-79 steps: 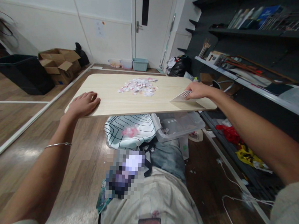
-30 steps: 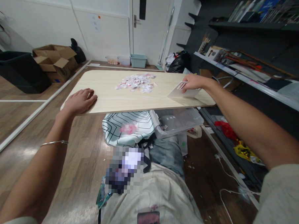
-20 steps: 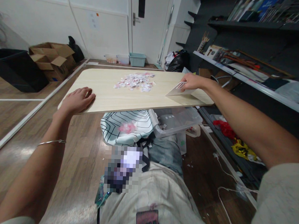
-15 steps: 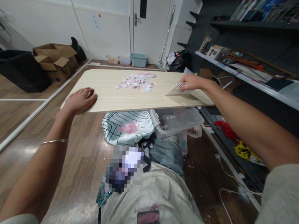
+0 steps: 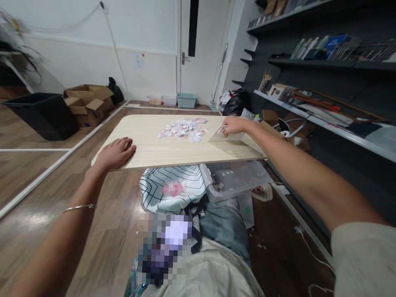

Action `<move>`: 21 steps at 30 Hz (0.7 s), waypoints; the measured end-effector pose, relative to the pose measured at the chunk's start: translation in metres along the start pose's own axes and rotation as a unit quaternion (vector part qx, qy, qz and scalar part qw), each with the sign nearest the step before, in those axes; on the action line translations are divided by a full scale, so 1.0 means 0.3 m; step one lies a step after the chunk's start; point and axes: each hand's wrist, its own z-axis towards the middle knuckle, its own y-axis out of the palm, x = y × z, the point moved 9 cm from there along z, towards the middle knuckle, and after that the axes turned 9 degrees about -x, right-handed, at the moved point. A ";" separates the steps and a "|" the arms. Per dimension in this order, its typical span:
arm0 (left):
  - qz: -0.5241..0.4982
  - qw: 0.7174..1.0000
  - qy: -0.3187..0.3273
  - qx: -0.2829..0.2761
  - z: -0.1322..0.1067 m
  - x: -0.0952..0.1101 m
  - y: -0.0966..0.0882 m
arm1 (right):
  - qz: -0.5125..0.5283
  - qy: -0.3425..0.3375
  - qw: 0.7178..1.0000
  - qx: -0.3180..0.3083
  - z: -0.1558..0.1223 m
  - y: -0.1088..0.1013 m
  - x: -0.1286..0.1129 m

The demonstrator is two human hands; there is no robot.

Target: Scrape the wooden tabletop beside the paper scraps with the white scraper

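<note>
Pale tabletop [image 5: 158, 152], brown plank floor [image 5: 115, 232] around it. White card [image 5: 225, 138] tilted on right half of tabletop, pinched in right hand's [image 5: 235, 124] fingers, near the paper scraps [image 5: 185, 128] but apart from them. Scraps heaped around the middle, toward far edge. Left hand [image 5: 117, 153] palm-down at near left corner, fingers loosely open. Below near edge: patterned cloth [image 5: 158, 195] with pink bits, clear box [image 5: 240, 181] beside it. Black bin [image 5: 43, 117] and cartons [image 5: 88, 104] far left; dark shelves [image 5: 320, 63] right.
</note>
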 end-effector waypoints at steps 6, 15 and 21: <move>0.005 1.000 0.006 0.011 0.006 -0.003 0.010 | 0.007 -0.041 0.999 -0.012 -0.014 0.002 -0.075; 0.005 1.000 -0.003 0.001 0.005 -0.008 0.018 | 0.015 -0.034 0.999 0.003 0.016 -0.018 -0.095; 0.001 1.000 -0.006 0.000 0.003 -0.004 0.010 | 0.014 -0.032 0.999 0.005 0.044 -0.026 -0.139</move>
